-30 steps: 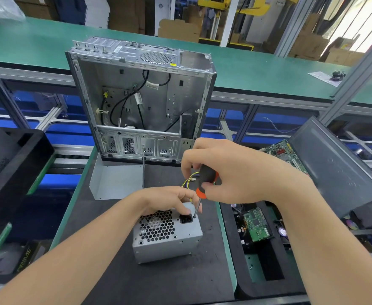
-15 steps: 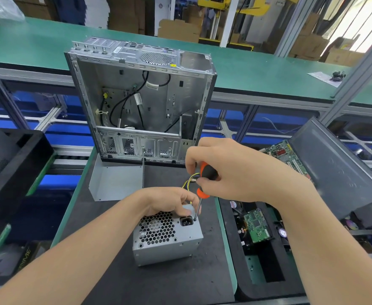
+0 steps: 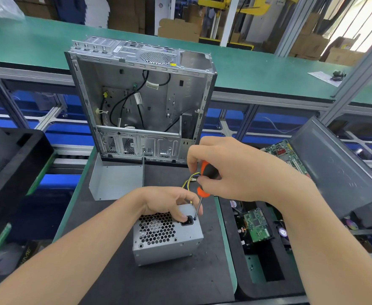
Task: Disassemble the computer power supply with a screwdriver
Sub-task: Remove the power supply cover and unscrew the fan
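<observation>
left hand (image 3: 167,203) clasping, right hand (image 3: 232,170) gripping

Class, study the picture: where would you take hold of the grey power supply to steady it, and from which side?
Grip the power supply at its upper edge, coming from the left, as the left hand does: the screwdriver in the right hand works the face's right corner, so that side is taken.

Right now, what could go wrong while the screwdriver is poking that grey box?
1. The tip of the orange-and-black screwdriver sits right beside the fingers of the left hand. If it slips, it might jab them.
2. The grey metal power supply box stands on the black mat, steadied only by that hand. A hard push from the right hand might tip or slide it.
</observation>
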{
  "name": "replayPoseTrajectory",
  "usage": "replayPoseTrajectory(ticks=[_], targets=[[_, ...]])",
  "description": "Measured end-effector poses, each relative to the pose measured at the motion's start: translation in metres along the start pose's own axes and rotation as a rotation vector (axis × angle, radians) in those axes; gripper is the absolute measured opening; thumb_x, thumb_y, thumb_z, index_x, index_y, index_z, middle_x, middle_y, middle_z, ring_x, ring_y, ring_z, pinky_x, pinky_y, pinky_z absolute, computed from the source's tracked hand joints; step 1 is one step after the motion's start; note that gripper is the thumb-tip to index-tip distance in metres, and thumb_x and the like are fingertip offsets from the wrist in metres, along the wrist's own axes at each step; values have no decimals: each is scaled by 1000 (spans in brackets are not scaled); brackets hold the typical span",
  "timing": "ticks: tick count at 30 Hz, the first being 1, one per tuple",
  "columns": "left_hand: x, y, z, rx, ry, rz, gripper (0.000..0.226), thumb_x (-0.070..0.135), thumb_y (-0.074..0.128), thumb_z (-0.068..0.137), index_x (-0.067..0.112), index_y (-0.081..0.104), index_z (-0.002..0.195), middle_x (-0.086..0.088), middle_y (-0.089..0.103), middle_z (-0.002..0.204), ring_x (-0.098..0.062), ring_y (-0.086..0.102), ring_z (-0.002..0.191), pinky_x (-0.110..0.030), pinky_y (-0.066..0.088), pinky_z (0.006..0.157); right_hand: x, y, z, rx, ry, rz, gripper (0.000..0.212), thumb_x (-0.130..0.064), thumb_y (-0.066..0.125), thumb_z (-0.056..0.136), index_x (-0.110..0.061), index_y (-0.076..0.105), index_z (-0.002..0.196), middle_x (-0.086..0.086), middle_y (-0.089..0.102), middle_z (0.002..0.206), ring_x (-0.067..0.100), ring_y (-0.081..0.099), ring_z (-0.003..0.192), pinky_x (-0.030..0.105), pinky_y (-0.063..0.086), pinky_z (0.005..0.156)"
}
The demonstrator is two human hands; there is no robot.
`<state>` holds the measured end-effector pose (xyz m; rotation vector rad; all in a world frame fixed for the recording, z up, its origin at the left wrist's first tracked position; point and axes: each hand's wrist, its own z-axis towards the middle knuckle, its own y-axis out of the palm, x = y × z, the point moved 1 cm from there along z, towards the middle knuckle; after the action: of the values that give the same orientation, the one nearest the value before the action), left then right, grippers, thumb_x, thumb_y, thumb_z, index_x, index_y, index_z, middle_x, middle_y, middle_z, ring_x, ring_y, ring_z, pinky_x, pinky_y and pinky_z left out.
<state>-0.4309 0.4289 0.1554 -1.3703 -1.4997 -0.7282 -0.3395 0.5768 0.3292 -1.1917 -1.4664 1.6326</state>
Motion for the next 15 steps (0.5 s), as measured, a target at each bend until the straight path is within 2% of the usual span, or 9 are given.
replayPoseTrajectory(ticks=[3, 5, 8, 10, 12, 15], targets=[[0, 0, 1, 19, -11, -18, 33, -14, 59, 93, -2, 60, 123, -2, 62, 103, -12, 59, 88, -27, 49, 77, 2, 1, -1, 21, 24, -7, 16, -27, 66, 91, -30, 58, 104, -13, 48, 97, 0, 54, 83, 35, 52, 75], [0, 1, 3, 30, -15, -35, 32, -14, 60, 92, -3, 60, 122, -3, 62, 102, -14, 58, 87, -25, 49, 75, 3, 3, -2, 50, 41, -9, 14, -37, 65, 93, -31, 56, 102, -14, 50, 94, 2, 56, 83, 39, 54, 75], [-2, 2, 4, 47, -18, -65, 32, -14, 60, 92, -1, 61, 120, -7, 60, 103, -17, 56, 87, -24, 48, 73, 2, 6, -1, 98, 61, -67, 25, -54, 58, 95, -29, 55, 99, -12, 53, 88, 13, 59, 80, 42, 55, 72], [-3, 2, 4, 39, -27, -91, 32, -15, 60, 92, 2, 61, 119, -7, 61, 97, -16, 57, 82, -26, 48, 72, 2, 7, 1, 107, 41, -77, 22, -50, 59, 98, -28, 56, 99, -12, 53, 86, 12, 56, 78, 43, 55, 71], [-3, 2, 4, 25, -40, -109, 32, -15, 60, 91, 5, 61, 116, -5, 63, 91, -14, 59, 78, -27, 48, 71, 2, 7, 2, 86, 2, -37, 12, -38, 64, 97, -28, 58, 100, -14, 50, 88, 4, 53, 77, 40, 54, 73], [-4, 1, 5, 39, -66, -132, 31, -16, 60, 91, 1, 61, 116, -11, 65, 99, -22, 61, 86, -33, 48, 76, 2, 4, 2, 41, -25, -3, 16, -25, 68, 93, -30, 59, 105, -14, 47, 96, 0, 52, 81, 34, 52, 75]])
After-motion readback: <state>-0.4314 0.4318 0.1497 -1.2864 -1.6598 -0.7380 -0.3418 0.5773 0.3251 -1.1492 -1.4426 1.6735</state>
